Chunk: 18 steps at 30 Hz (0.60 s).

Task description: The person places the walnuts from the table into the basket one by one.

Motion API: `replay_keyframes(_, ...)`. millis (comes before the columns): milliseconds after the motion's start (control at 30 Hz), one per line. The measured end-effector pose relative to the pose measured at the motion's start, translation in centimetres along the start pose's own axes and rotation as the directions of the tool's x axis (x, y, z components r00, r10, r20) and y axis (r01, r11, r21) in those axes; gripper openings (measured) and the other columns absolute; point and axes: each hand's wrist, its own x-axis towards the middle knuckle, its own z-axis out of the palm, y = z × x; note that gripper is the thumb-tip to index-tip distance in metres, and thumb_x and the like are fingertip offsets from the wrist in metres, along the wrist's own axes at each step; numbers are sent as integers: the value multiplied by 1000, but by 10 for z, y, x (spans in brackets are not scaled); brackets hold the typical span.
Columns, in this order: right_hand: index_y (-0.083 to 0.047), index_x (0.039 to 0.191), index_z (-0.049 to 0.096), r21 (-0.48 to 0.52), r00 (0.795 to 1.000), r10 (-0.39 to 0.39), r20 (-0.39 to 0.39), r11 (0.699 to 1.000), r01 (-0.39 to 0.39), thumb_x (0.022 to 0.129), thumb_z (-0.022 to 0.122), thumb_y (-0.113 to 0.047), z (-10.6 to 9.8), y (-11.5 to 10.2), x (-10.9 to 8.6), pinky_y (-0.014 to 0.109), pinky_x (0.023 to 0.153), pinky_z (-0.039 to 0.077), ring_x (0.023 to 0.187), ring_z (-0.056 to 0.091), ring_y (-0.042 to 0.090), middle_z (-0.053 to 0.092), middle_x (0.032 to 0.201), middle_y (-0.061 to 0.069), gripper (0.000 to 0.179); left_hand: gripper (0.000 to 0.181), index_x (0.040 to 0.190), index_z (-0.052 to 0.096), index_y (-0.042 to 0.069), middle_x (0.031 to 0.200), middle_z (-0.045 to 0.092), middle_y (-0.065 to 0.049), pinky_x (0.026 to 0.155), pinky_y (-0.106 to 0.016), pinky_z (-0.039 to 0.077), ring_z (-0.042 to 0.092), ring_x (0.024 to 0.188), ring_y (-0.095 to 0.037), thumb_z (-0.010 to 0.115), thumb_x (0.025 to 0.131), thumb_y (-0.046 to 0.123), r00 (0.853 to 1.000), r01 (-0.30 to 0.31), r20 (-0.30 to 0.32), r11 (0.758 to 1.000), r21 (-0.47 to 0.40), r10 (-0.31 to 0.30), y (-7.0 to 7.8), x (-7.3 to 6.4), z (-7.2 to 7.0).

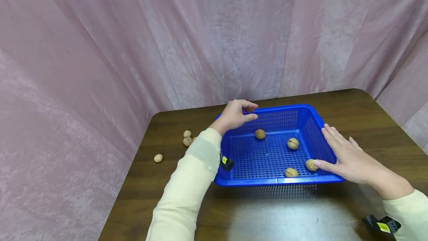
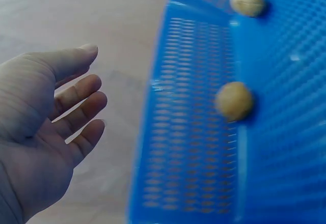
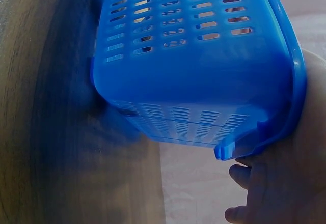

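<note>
A blue perforated plastic basket (image 1: 267, 182) stands on the table with several walnuts inside, among them one walnut (image 1: 260, 134) by the far side and another (image 1: 293, 143) toward the right. My left hand (image 1: 235, 114) hovers over the basket's far left corner, thumb and fingers apart with nothing between them; the left wrist view shows the same bare palm. At the basket's right rim, my right hand (image 1: 351, 159) rests with straight fingers along the outside. Its thumb reaches over the near right corner, beside or touching a walnut (image 1: 311, 165). Part of the left rim is hidden behind the left arm.
Left of the basket, several more walnuts (image 1: 187, 141) lie on the brown wooden table (image 1: 140, 189), one partly behind the left sleeve. A single pale nut (image 1: 158, 158) sits nearer the left edge. A pink curtain (image 1: 214, 47) hangs behind the table.
</note>
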Motion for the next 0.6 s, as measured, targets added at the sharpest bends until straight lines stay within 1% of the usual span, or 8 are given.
replay_keyframes(67, -3, 154, 3, -3, 1000, -5, -9, 1000, 5, 90, 62, -50, -1, 1, -1, 67, 106, -8, 145, -10, 27, 1, 159, 19, 99, 33, 119, 69, 16, 105, 68, 4, 79, -21, 48, 61, 94, -10, 73, 87, 26, 999, 1, -36, 1000, -28, -2, 3, -3, -15)
replay_keyframes(133, -3, 154, 3, -5, 1000, -8, -16, 1000, 8, 90, 62, -49, -1, 2, -2, 66, 106, -10, 145, -11, 26, 1, 159, 19, 99, 32, 117, 70, 15, 104, 69, 3, 79, -21, 49, 62, 91, -9, 74, 87, 24, 997, 5, -72, 999, -50, -8, 2, -8, -28)
replay_keyframes(200, -2, 154, 4, -5, 1000, -9, -20, 1000, 9, 90, 63, -49, -1, 3, -2, 66, 106, -10, 145, -11, 26, 2, 159, 20, 99, 31, 116, 70, 14, 104, 69, 2, 81, -22, 49, 62, 91, -8, 74, 87, 24, 995, 21, -99, 997, -77, -29, -2, -14, -40)
replay_keyframes(267, -2, 154, 3, -2, 1000, -4, -14, 1000, 4, 90, 62, -49, -1, 3, -1, 66, 106, -10, 145, -11, 26, 1, 159, 20, 98, 31, 115, 70, 13, 103, 70, 2, 82, -24, 50, 63, 92, -8, 74, 87, 24, 991, 41, -126, 995, -91, -52, -11, -22, -50)
replay_keyframes(367, -2, 154, 3, 4, 1000, 3, -6, 1000, -3, 90, 61, -50, -1, 1, 0, 67, 106, -8, 145, -11, 27, 1, 159, 19, 98, 31, 116, 70, 14, 104, 69, 3, 84, -27, 50, 62, 93, -10, 72, 88, 25, 983, 91, -153, 991, -101, -106, -30, -39, -65)
replay_keyframes(467, -2, 154, 3, 3, 1000, 6, -1, 1000, -6, 90, 61, -51, 1, 0, 1, 68, 106, -8, 145, -11, 27, 0, 159, 19, 99, 31, 117, 69, 15, 104, 69, 3, 83, -31, 51, 62, 94, -12, 71, 89, 28, 971, 142, -180, 985, -98, -158, -55, -63, -79)
replay_keyframes(533, -2, 154, 4, 2, 1000, 8, -1, 1000, -8, 90, 61, -52, 3, -1, 1, 68, 106, -7, 145, -11, 28, 1, 159, 19, 99, 31, 116, 69, 16, 104, 69, 2, 81, -33, 52, 63, 93, -14, 71, 89, 30, 959, 176, -211, 981, -86, -191, -74, -82, -87)
replay_keyframes(600, -2, 154, 4, 4, 1000, 12, -1, 1000, -12, 89, 61, -52, 5, -2, 1, 68, 106, -6, 145, -11, 27, 1, 159, 19, 99, 32, 116, 69, 15, 104, 69, 0, 80, -35, 52, 63, 92, -16, 71, 88, 32, 943, 208, -249, 976, -71, -219, -94, -102, -95)
